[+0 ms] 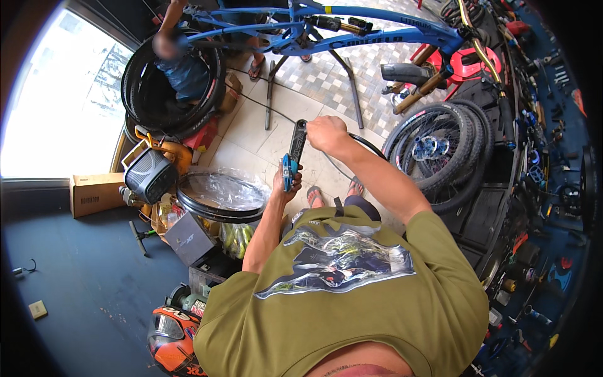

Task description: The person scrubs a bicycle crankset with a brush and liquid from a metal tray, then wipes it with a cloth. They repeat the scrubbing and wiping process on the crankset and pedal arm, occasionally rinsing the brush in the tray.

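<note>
A black crank arm (298, 144) stands nearly upright in front of my body. My left hand (286, 185) is closed round its lower end, where a teal-blue part (289, 171), possibly a pedal, shows against the fingers. At the crank arm's upper end, by its round eye, my right hand (326, 134) has its fingers bent and pressed together. What those fingers pinch, if anything, is hidden. A black cable (367, 144) curves behind my right wrist. Beyond both hands, a blue bicycle frame (377, 39) crosses the top of the view on a stand.
Several tyres and wheels (433, 147) lie at the right, beside a wall hung with tools. Tyres (132, 81) stack at the left, where another person (188, 78) sits. Nearer are plastic-wrapped rims (220, 210), a grey box (190, 239), a cardboard box (97, 195) and an orange helmet (173, 352).
</note>
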Demonstrator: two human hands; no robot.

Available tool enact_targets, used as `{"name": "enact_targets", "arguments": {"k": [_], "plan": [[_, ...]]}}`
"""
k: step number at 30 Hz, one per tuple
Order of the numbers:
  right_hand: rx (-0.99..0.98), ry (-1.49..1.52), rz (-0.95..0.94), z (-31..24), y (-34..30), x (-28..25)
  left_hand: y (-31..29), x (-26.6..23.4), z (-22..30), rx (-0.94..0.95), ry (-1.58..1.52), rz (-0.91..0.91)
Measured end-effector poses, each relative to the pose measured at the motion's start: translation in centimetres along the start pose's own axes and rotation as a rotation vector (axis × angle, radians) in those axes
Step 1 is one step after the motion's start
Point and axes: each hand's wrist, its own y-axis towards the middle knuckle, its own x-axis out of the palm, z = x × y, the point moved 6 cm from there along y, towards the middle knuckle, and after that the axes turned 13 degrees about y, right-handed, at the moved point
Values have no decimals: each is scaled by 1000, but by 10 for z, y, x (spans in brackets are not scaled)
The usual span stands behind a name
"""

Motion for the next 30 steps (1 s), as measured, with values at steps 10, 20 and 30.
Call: {"name": "enact_targets", "arguments": {"k": [10,20,30], "plan": [[216,300,132,87,-40,6,3,10,4,57,432,195],[725,637,696,312,-229,165,41,84,-13,194,1000,118],[1310,839,1281,406,-490,275,54,239,-100,170,1521,-316]]}}
